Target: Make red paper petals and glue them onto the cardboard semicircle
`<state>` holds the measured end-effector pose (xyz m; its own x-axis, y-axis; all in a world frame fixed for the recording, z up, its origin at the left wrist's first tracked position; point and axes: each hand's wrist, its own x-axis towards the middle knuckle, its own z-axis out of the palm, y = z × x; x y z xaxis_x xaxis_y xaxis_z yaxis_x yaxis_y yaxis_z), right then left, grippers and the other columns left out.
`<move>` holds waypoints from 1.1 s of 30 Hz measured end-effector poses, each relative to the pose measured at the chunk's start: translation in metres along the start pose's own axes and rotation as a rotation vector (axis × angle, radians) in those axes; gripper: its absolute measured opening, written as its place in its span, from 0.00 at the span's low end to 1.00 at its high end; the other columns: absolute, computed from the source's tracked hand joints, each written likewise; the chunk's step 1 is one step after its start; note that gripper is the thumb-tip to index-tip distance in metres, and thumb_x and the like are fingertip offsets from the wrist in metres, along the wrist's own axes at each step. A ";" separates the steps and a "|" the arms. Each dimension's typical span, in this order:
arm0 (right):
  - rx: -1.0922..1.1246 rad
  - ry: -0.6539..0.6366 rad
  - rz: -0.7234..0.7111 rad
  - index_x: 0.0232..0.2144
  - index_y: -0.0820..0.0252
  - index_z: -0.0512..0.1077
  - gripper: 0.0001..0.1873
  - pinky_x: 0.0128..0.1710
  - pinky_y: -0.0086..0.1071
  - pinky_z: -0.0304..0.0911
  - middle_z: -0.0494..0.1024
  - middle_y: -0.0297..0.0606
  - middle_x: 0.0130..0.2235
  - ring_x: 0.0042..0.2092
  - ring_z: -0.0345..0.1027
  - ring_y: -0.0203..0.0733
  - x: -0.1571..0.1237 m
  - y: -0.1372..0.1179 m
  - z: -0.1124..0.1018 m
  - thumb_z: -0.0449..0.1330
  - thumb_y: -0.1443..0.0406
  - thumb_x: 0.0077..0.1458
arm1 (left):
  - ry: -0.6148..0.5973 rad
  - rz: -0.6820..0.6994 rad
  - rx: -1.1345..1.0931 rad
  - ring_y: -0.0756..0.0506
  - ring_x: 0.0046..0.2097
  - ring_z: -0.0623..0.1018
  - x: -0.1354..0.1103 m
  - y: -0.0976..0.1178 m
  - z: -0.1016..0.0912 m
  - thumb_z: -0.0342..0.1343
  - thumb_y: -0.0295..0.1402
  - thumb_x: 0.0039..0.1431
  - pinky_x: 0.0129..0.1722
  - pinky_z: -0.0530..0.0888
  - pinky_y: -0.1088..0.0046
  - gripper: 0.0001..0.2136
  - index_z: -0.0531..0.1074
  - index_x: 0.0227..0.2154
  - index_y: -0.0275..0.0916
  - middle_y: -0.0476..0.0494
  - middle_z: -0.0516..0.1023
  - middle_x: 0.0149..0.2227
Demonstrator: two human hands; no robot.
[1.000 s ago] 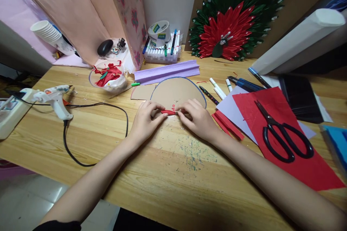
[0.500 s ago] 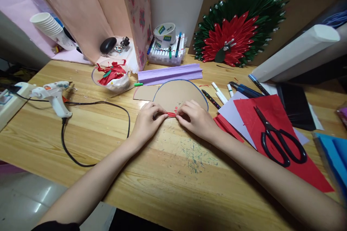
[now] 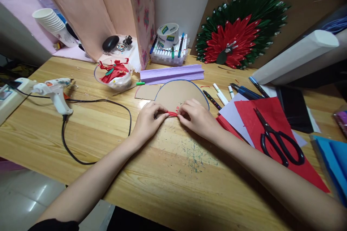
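Observation:
A narrow folded strip of red paper [image 3: 172,114] stretches between my two hands at the near edge of a cardboard piece [image 3: 179,92] with a curved blue outline. My left hand [image 3: 150,119] pinches the strip's left end between thumb and fingertips. At the right end, my right hand [image 3: 193,115] pinches it the same way. Small red marks or scraps show on the cardboard beside my right fingers; I cannot make them out. Black-handled scissors [image 3: 280,139] lie on a red sheet [image 3: 251,115] to the right.
To the left rests a white glue gun [image 3: 58,95], its black cable looping over the table. Behind are a bowl [image 3: 116,83] of red scraps, folded purple paper [image 3: 172,74], a box of markers [image 3: 169,57] and a red-green paper flower [image 3: 238,36]. Loose markers [image 3: 222,98] lie right of the cardboard.
The view has shifted slightly. Both hands keep the same pinch on the red strip, with hardly any visible movement.

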<state>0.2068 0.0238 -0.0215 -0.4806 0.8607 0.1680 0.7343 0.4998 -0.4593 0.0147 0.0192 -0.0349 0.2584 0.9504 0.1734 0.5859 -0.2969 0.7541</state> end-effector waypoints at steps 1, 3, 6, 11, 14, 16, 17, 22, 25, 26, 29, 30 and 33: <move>-0.006 -0.002 0.004 0.26 0.61 0.68 0.06 0.34 0.33 0.59 0.71 0.40 0.30 0.36 0.62 0.42 0.001 0.000 0.001 0.54 0.71 0.53 | -0.003 0.003 0.000 0.48 0.37 0.71 0.000 0.000 0.000 0.57 0.31 0.55 0.35 0.68 0.71 0.02 0.73 0.31 0.40 0.47 0.73 0.32; -0.012 -0.005 0.016 0.25 0.61 0.68 0.06 0.34 0.34 0.59 0.71 0.40 0.30 0.35 0.62 0.42 0.002 0.000 0.002 0.55 0.71 0.53 | -0.008 0.007 0.003 0.48 0.37 0.71 0.000 0.000 0.000 0.57 0.31 0.55 0.35 0.68 0.71 0.02 0.73 0.31 0.40 0.47 0.72 0.32; 0.023 -0.004 0.025 0.24 0.61 0.67 0.06 0.34 0.33 0.59 0.71 0.39 0.28 0.35 0.62 0.41 0.003 0.000 -0.002 0.55 0.71 0.53 | -0.010 0.004 0.008 0.48 0.37 0.71 0.000 0.000 0.001 0.56 0.31 0.55 0.35 0.68 0.71 0.02 0.73 0.31 0.40 0.48 0.72 0.32; 0.046 0.052 0.016 0.26 0.60 0.68 0.05 0.34 0.34 0.60 0.72 0.39 0.29 0.35 0.63 0.42 0.001 0.002 -0.011 0.56 0.71 0.53 | -0.014 0.002 0.007 0.48 0.38 0.71 0.000 -0.001 0.001 0.56 0.30 0.55 0.36 0.68 0.71 0.02 0.73 0.31 0.40 0.48 0.72 0.32; 0.012 0.058 -0.051 0.27 0.61 0.70 0.06 0.36 0.35 0.60 0.72 0.40 0.31 0.36 0.62 0.42 -0.001 0.004 -0.010 0.54 0.71 0.54 | -0.007 0.007 0.020 0.47 0.38 0.71 0.000 -0.002 0.001 0.56 0.30 0.56 0.37 0.68 0.70 0.02 0.73 0.31 0.40 0.47 0.72 0.32; -0.012 0.059 -0.091 0.28 0.61 0.70 0.07 0.37 0.35 0.60 0.72 0.42 0.31 0.37 0.62 0.42 -0.002 0.004 -0.007 0.53 0.71 0.55 | -0.006 0.010 0.025 0.47 0.38 0.71 0.000 -0.003 0.001 0.55 0.31 0.56 0.37 0.67 0.70 0.02 0.72 0.31 0.39 0.47 0.72 0.33; -0.024 0.060 -0.105 0.28 0.62 0.70 0.08 0.37 0.35 0.60 0.73 0.42 0.31 0.37 0.62 0.42 -0.003 0.004 -0.005 0.52 0.71 0.56 | -0.009 0.010 0.028 0.47 0.38 0.71 0.000 -0.003 0.001 0.55 0.31 0.56 0.38 0.67 0.70 0.02 0.72 0.31 0.39 0.47 0.72 0.33; -0.093 0.051 -0.151 0.28 0.62 0.71 0.10 0.35 0.34 0.59 0.72 0.43 0.31 0.36 0.61 0.42 -0.002 0.005 0.001 0.50 0.70 0.58 | -0.007 0.007 0.049 0.47 0.38 0.70 0.000 -0.004 0.001 0.55 0.31 0.57 0.38 0.67 0.69 0.03 0.72 0.30 0.40 0.47 0.72 0.32; -0.152 0.050 -0.175 0.28 0.63 0.71 0.12 0.34 0.34 0.58 0.71 0.43 0.31 0.36 0.60 0.43 -0.002 0.005 0.004 0.49 0.70 0.59 | -0.002 0.018 0.049 0.47 0.38 0.70 0.000 -0.004 0.002 0.55 0.31 0.56 0.38 0.67 0.69 0.02 0.72 0.30 0.40 0.47 0.72 0.32; -0.170 0.050 -0.181 0.28 0.63 0.71 0.12 0.33 0.34 0.58 0.71 0.43 0.30 0.36 0.60 0.43 -0.002 0.004 0.004 0.49 0.70 0.59 | -0.001 0.021 0.049 0.47 0.38 0.71 0.000 -0.004 0.002 0.55 0.30 0.56 0.39 0.67 0.69 0.02 0.72 0.30 0.40 0.47 0.72 0.32; -0.172 0.044 -0.183 0.27 0.62 0.71 0.13 0.33 0.34 0.57 0.71 0.43 0.30 0.36 0.59 0.42 -0.003 0.003 0.001 0.48 0.70 0.59 | -0.003 0.017 0.052 0.47 0.38 0.71 0.000 -0.003 0.002 0.54 0.31 0.57 0.39 0.67 0.70 0.03 0.72 0.30 0.39 0.47 0.72 0.32; -0.150 0.041 -0.177 0.27 0.62 0.71 0.13 0.34 0.34 0.57 0.71 0.42 0.30 0.35 0.59 0.42 -0.003 0.003 0.000 0.48 0.70 0.59 | -0.003 0.014 0.052 0.47 0.38 0.71 0.000 -0.003 0.001 0.54 0.31 0.57 0.39 0.67 0.70 0.03 0.72 0.30 0.39 0.47 0.72 0.32; -0.072 0.059 -0.138 0.29 0.62 0.71 0.11 0.36 0.34 0.59 0.72 0.42 0.31 0.36 0.61 0.42 -0.006 0.001 -0.004 0.50 0.69 0.59 | -0.008 0.007 0.046 0.47 0.38 0.71 0.001 -0.003 -0.001 0.51 0.31 0.59 0.39 0.67 0.69 0.06 0.72 0.31 0.39 0.46 0.72 0.33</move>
<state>0.2128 0.0199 -0.0192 -0.5518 0.7866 0.2770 0.6968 0.6174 -0.3652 0.0125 0.0208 -0.0361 0.2684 0.9475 0.1738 0.6187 -0.3079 0.7228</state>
